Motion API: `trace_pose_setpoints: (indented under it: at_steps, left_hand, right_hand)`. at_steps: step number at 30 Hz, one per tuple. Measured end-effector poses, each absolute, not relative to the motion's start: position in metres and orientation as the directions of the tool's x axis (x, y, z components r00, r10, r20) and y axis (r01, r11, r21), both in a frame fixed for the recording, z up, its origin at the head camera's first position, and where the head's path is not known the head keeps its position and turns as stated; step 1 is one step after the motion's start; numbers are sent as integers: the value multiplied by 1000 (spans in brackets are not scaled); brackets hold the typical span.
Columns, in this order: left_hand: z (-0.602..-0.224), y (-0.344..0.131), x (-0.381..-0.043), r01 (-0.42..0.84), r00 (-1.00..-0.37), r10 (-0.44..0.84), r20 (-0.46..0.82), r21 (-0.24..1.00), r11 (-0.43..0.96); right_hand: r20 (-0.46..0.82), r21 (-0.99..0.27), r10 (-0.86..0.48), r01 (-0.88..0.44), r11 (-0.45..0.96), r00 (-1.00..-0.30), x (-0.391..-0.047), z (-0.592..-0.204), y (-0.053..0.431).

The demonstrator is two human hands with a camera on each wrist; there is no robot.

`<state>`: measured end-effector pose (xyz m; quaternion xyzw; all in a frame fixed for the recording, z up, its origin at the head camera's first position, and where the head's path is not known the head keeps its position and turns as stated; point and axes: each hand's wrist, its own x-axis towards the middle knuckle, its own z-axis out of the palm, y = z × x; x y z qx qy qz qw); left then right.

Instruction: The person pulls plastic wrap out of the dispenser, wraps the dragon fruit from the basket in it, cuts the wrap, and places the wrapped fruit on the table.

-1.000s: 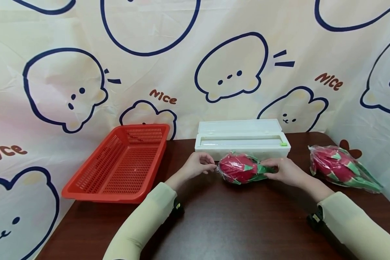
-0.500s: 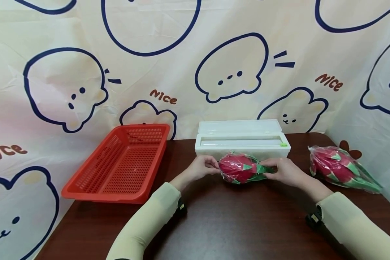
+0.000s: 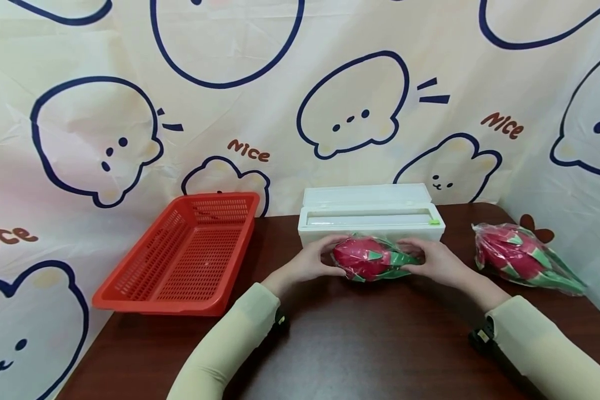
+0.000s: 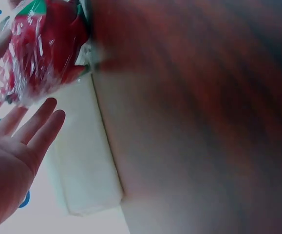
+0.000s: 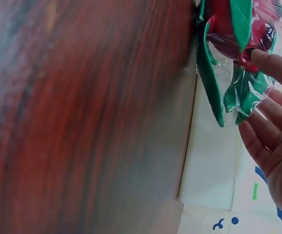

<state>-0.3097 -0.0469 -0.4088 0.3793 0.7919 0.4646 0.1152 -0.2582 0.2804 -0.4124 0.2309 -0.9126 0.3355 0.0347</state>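
Observation:
A red dragon fruit (image 3: 364, 258) with green leaf tips lies in clear plastic wrap on the table, between my two hands. My left hand (image 3: 307, 261) is at its rounded left end, fingers spread and thumb apart. In the left wrist view the fingers of that hand (image 4: 14, 151) are loosely straight beside the crinkled film. At the leafy right end is my right hand (image 3: 437, 261), thumb in front and fingers behind. The right wrist view has the thumb of this hand (image 5: 277, 126) against the wrap, its other fingers extended by the green tips.
Behind the fruit stands a long white cling film box (image 3: 372, 219), lid raised, with a green slider (image 3: 434, 221). A red perforated basket (image 3: 215, 305) is at the left. Another wrapped dragon fruit (image 3: 517, 255) lies at the right, near the patterned cloth wall (image 3: 260, 105).
My left hand has moved right from the film's end to around the fruit's left end, its fingers spreading. The right hand has loosened from pinching the green tip, its fingers now wider apart.

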Motion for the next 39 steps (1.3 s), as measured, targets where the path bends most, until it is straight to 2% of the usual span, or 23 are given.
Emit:
trace_pose_setpoints:
  at_steps: [9,17,22,29,34,39]
  left_hand:
    - [-409,-45,-308,455,-739,660,134,822,342]
    - [-408,-47,-309,414,-765,635,109,839,354]
    - [-408,-46,-310,419,-781,614,111,823,384]
    - [-407,-41,-310,470,-758,638,133,790,394]
    - [-406,-35,-311,516,-702,700,131,772,372]
    - [-408,-33,-314,497,-705,702,101,777,387]
  right_hand:
    - [209,-533,-422,-464,707,-882,-262,-412,278]
    - [168,-613,-452,-452,648,-876,-262,-412,279]
    - [146,-618,-442,-430,658,-885,-263,-413,282]
    - [106,-659,-519,-451,603,-848,-270,-421,284]
    - [64,-663,-522,-427,615,-850,-273,-423,284]
    - [53,-668,-500,-402,626,-865,-274,-419,284]
